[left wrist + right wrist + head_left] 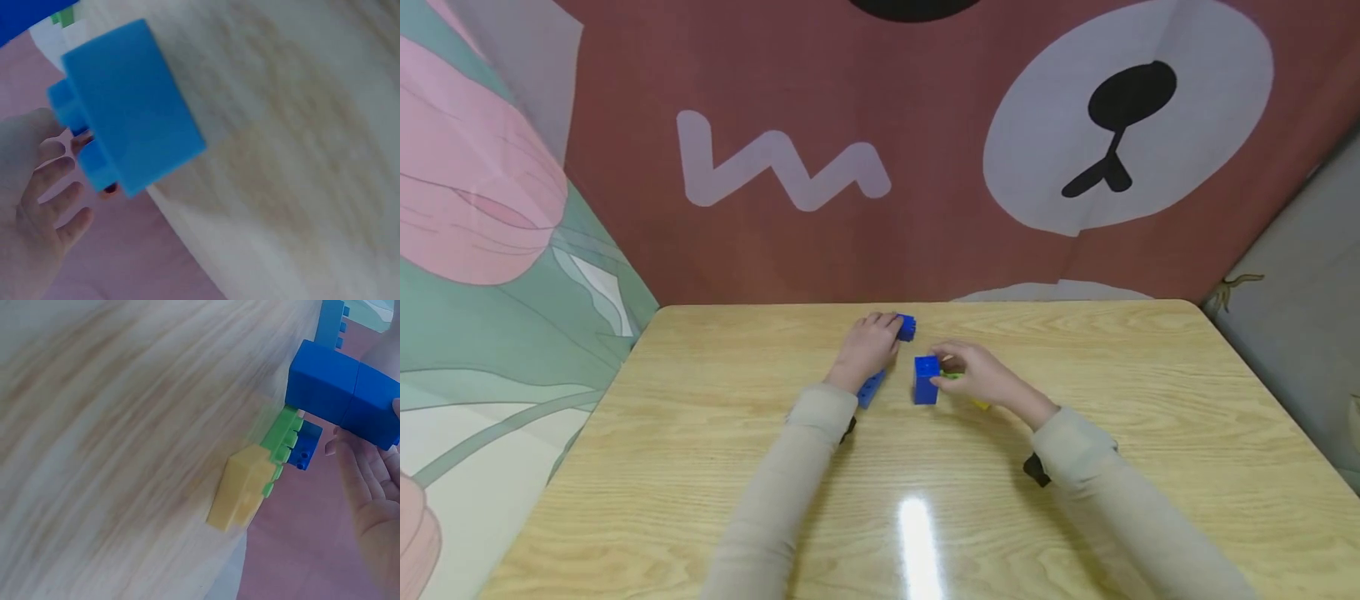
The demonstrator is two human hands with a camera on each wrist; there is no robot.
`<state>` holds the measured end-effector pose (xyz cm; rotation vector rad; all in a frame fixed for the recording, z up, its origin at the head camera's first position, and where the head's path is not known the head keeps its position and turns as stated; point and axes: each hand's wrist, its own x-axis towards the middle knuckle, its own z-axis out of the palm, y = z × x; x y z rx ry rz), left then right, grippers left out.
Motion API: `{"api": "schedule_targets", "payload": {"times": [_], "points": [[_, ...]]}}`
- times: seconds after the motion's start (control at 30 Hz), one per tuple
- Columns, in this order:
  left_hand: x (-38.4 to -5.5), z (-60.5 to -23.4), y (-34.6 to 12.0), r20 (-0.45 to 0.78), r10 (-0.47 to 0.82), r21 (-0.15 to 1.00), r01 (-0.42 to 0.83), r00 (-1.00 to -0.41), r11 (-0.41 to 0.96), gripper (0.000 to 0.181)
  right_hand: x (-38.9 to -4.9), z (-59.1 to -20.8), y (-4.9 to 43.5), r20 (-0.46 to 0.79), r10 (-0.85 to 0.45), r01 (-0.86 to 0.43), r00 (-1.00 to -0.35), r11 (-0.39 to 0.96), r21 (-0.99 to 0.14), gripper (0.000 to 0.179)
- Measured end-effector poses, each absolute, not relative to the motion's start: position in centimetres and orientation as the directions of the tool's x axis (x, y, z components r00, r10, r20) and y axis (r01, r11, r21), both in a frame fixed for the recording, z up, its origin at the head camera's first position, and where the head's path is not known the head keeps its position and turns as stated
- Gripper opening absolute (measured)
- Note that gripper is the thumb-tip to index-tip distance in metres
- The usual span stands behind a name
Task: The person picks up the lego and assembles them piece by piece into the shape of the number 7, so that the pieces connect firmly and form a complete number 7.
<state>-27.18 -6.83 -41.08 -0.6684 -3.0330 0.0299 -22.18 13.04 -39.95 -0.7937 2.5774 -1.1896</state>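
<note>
My left hand [867,348] grips a dark blue brick [907,327] near the table's back edge, its studs facing right. Between the left wrist camera and those fingers stands a light blue brick [134,109], which hides much of the grip. My right hand [976,373] pinches an upright stack of two blue bricks [926,383] between thumb and fingers. In the right wrist view the seam of that stack [337,394] shows. Beyond it lie a green brick [284,437] and a yellow brick [240,487], largely covered by the right hand in the head view.
The wooden table [700,467] ends at a reddish-brown printed curtain [790,250]. Dark wrist devices [1037,469] sit at the sleeve cuffs. A bright reflection lies on the tabletop in front.
</note>
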Motion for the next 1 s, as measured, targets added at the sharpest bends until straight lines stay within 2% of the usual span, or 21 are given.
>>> {"api": "schedule_targets", "payload": {"times": [0.27,0.47,0.73,0.83,1.0], "points": [[-27.54,-42.02,-6.55,-0.022,0.422,-0.031,0.422,-0.906,0.906,0.049,-22.07,-39.96,13.59,0.049,-0.551,-0.399,-0.833,0.538,-0.743,0.046],[-27.39,-41.98,-6.41,0.017,0.452,-0.056,0.45,-0.892,0.891,0.043,-21.99,-40.21,13.73,0.047,-0.543,-0.393,-0.839,0.544,-0.741,0.043],[-27.18,-42.0,-6.58,0.055,0.5,-0.028,0.499,-0.864,0.866,0.034,-21.74,-40.4,13.64,0.08,-0.531,-0.401,-0.843,0.524,-0.752,0.033],[-27.21,-42.04,-6.69,0.09,0.505,0.034,0.51,-0.858,0.86,0.033,-21.7,-40.55,13.54,0.094,-0.524,-0.404,-0.847,0.517,-0.755,0.032],[-27.08,-41.34,-7.06,0.12,0.462,0.233,0.477,-0.879,0.847,0.044,-21.74,-40.78,13.28,0.094,-0.507,-0.382,-0.857,0.502,-0.776,0.033]]}}
